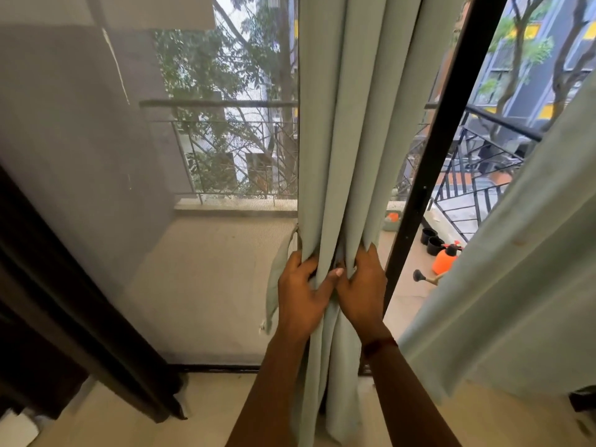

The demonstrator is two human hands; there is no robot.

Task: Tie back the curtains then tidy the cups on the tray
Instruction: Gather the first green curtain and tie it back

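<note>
A pale green curtain hangs bunched in folds down the middle of the view. My left hand grips its folds from the left, thumb across the front. My right hand grips the folds from the right, fingers curled into the cloth. A matching fabric tie-back hangs loose just left of my left hand, behind the curtain's edge. A second pale green curtain hangs spread out at the right. No cups or tray are in view.
A black door frame stands right behind the bunched curtain. A mesh screen covers the left side, a dark curtain at far left. On the balcony sit an orange sprayer and black pots.
</note>
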